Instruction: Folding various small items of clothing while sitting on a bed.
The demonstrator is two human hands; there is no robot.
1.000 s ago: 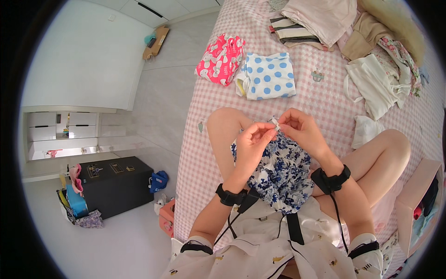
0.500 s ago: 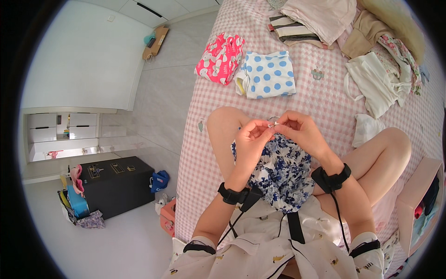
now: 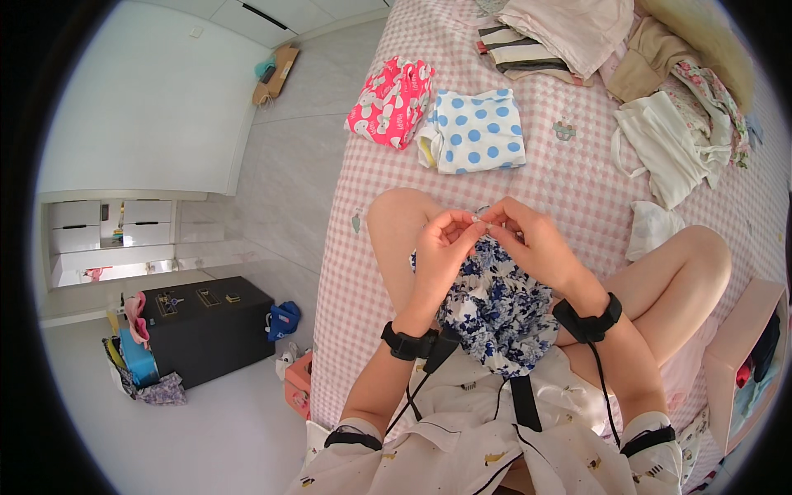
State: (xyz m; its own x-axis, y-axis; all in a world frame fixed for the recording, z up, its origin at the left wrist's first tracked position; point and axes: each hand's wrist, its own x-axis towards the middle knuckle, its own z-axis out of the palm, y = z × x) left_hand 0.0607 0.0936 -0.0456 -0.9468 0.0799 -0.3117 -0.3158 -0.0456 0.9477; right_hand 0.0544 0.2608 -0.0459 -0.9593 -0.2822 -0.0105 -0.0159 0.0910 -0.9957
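Observation:
Across my lap lies a white garment with a blue and black floral print (image 3: 505, 309), bunched up, its upper edge below my fingers. My left hand (image 3: 445, 247) and my right hand (image 3: 528, 239) meet above that edge, thumbs and fingertips pinched together. Between the fingertips shows a bit of a thin white strip (image 3: 476, 219), mostly covered by the fingers; whether it belongs to the floral garment I cannot tell. Each wrist wears a black strap with a cable.
On the pink checked bed (image 3: 346, 272) ahead lie a folded pink printed cloth (image 3: 392, 103) and a folded blue-dotted cloth (image 3: 481, 132). Clothes (image 3: 668, 148) pile up at the far right. A pale pink box (image 3: 734, 363) holds clothes. A dark cabinet (image 3: 210, 326) stands left.
My fingertips have drawn closer together and shifted slightly left, covering more of the white strip. My right hand has turned a little. The floral garment stays on my lap.

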